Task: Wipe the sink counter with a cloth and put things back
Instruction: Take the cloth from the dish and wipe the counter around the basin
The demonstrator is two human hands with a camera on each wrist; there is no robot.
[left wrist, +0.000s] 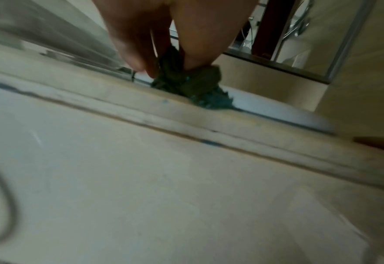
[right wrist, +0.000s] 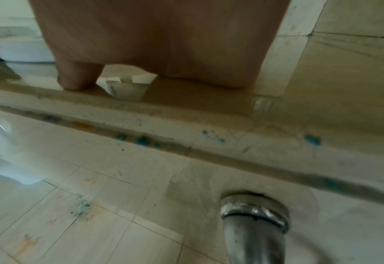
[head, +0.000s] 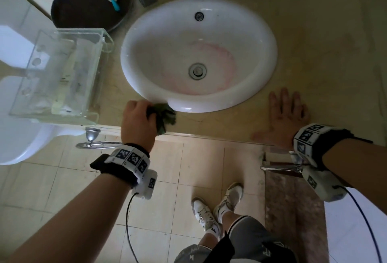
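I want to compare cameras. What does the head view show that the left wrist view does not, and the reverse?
Only the head view shows the sink bowl with its drain, the clear box and the right hand flat on the counter. Only the left wrist view shows the fingertips close up. Both show the left hand holding the cloth at the sink's rim.
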